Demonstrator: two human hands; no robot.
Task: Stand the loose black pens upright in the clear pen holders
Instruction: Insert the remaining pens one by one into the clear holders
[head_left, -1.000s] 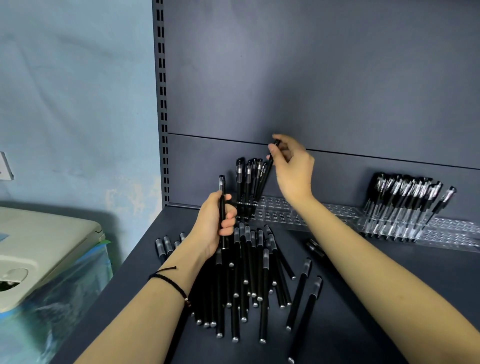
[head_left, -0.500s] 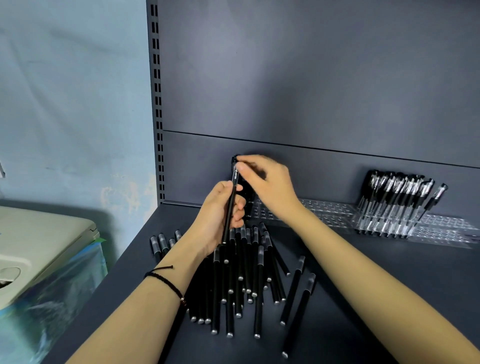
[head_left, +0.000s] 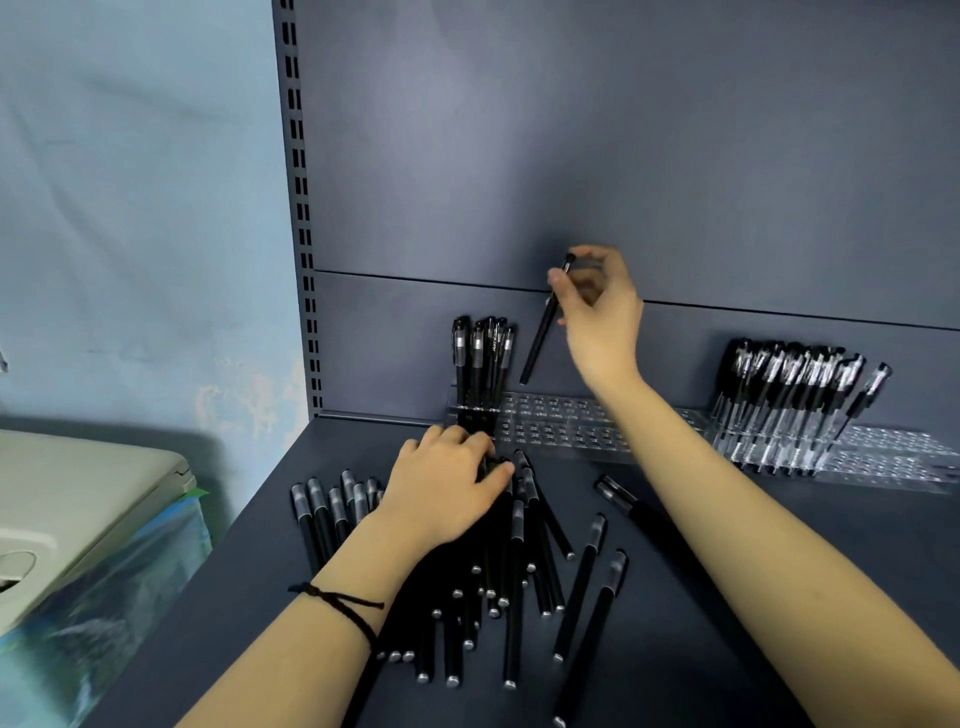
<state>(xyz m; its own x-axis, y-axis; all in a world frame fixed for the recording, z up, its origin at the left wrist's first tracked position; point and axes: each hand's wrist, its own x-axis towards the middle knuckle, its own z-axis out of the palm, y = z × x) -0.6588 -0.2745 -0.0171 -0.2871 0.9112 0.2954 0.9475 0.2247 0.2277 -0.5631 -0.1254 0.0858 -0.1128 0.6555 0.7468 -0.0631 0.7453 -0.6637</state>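
Observation:
A heap of loose black pens (head_left: 511, 582) lies on the dark shelf (head_left: 727, 623). My left hand (head_left: 449, 486) lies palm down on the far end of the heap, fingers curled over pens there. My right hand (head_left: 597, 306) pinches one black pen (head_left: 543, 330) by its top end and holds it tilted in the air above the left clear pen holder (head_left: 550, 423). Several pens (head_left: 480, 353) stand upright in that holder's left end. The right clear holder (head_left: 883, 457) carries a dense row of upright pens (head_left: 795, 384).
The grey back panel of the shelving (head_left: 623, 156) rises right behind the holders, with a slotted upright post (head_left: 301, 208) at its left edge. A beige machine wrapped in plastic (head_left: 78, 519) stands to the left of the shelf, below a blue wall.
My right hand took the pen from my left hand and lifted it up and right over the left holder. My left hand dropped onto the heap of loose pens.

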